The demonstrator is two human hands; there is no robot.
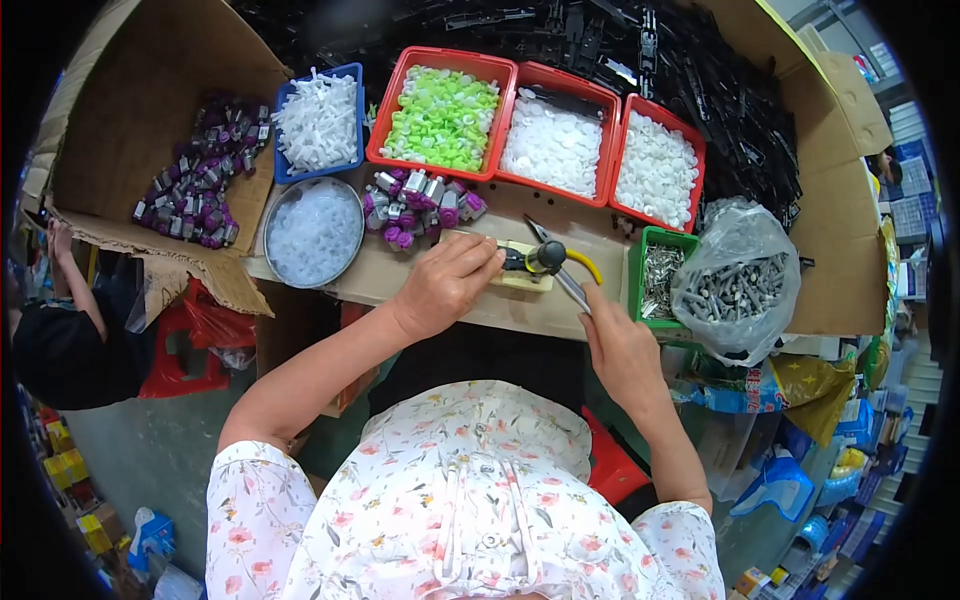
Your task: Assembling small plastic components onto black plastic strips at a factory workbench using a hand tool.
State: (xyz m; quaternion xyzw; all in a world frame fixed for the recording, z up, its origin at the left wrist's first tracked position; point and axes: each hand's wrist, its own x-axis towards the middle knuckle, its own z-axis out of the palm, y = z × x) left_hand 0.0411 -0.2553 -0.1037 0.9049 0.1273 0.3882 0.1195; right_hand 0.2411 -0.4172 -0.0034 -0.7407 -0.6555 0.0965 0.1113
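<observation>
My left hand (452, 285) is closed at the left end of a pale wooden block (520, 282), its fingertips pressed onto a small dark part that they mostly hide. My right hand (622, 350) grips the metal shaft of a hammer (547, 257), whose round black head is over the block beside my left fingertips. Behind the hammer lie pliers with a yellow handle (583, 264), partly covered by it. A heap of purple and grey small parts (415, 205) sits just beyond my left hand.
Red trays hold green pieces (440, 118), white discs (552, 145) and white caps (655, 170). Left are a blue tray (320, 125) and a round metal bowl (313, 233). Right are a green tray (661, 280) and a plastic bag of metal pins (740, 285). Cardboard walls (835, 200) flank the table.
</observation>
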